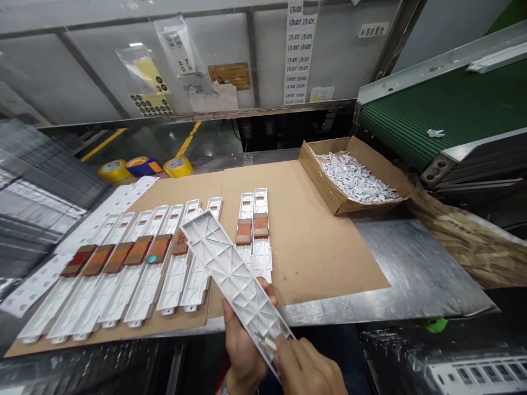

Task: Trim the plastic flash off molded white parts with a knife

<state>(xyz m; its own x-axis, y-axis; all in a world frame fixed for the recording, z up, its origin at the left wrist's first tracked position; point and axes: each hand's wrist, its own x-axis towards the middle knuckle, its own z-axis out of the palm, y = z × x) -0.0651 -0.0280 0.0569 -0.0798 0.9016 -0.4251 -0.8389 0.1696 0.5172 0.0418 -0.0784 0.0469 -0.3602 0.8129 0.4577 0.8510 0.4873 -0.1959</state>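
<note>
Left hand (242, 345) and right hand (303, 368) grip close together, fingers curled.

Wall sign (373, 30) reading 标签放置处, label strip (295, 52) too small

A cardboard box (317, 175) of small white plastic pieces (354, 178) sits on a cardboard sheet (317, 247) on the metal desk (415, 269), just beside a green conveyor belt (448, 115). Rolls of tape (114, 170) stand beyond the sheet, and a strip of printed labels (295, 52) hangs on the panel behind. Crumpled brown paper (461, 241) lies at the desk's right edge.
</note>
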